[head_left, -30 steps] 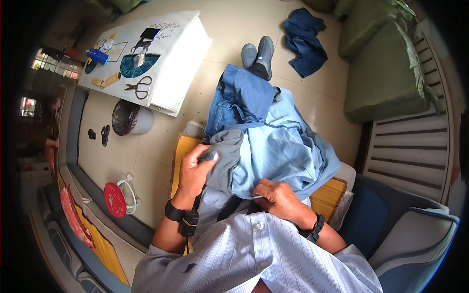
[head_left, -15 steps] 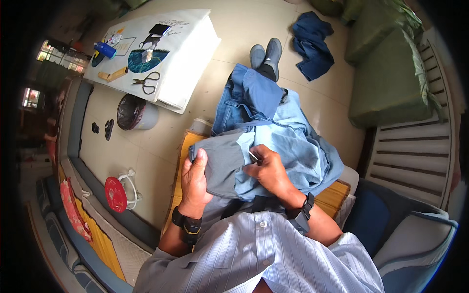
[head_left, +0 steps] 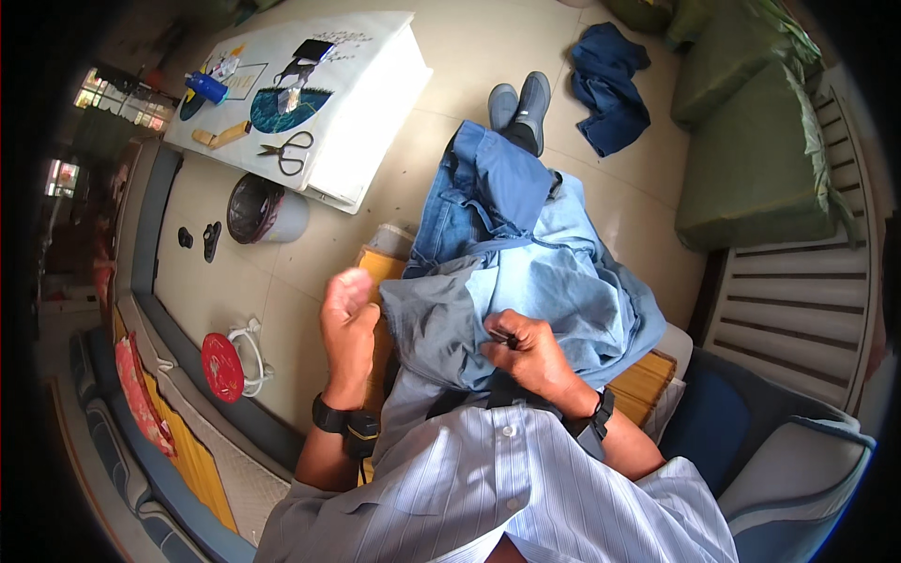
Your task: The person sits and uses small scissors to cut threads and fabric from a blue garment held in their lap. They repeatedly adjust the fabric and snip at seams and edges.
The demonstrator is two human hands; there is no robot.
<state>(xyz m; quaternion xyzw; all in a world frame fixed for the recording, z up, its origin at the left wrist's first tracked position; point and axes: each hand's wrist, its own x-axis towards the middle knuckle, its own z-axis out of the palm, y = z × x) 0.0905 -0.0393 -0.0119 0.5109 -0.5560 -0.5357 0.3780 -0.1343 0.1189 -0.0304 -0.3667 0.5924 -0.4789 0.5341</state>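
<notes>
Across my lap lies a light-blue denim garment (head_left: 549,267), with a grey lining panel (head_left: 427,319) spread over its near left part and darker blue denim (head_left: 488,178) at its far end. My left hand (head_left: 347,328) is raised just left of the grey panel, apart from the cloth; thumb and fingers are apart, fingertips slightly blurred, and nothing shows in it. Closed over the light-blue cloth, my right hand (head_left: 535,357) grips a small dark tool (head_left: 504,336), mostly hidden by the fingers.
A white table (head_left: 375,103) at the far left carries black scissors (head_left: 289,152), a blue bottle (head_left: 206,87) and a yellowish block. Below it stands a waste bin (head_left: 282,216). Dark-blue trousers (head_left: 610,89) lie on the floor. A red-topped stool (head_left: 222,368) is at left, a slatted bench (head_left: 798,310) at right.
My left hand has let go of the grey panel's left edge and moved left. The panel has sagged flatter. My right hand has shifted slightly nearer to me with the small tool.
</notes>
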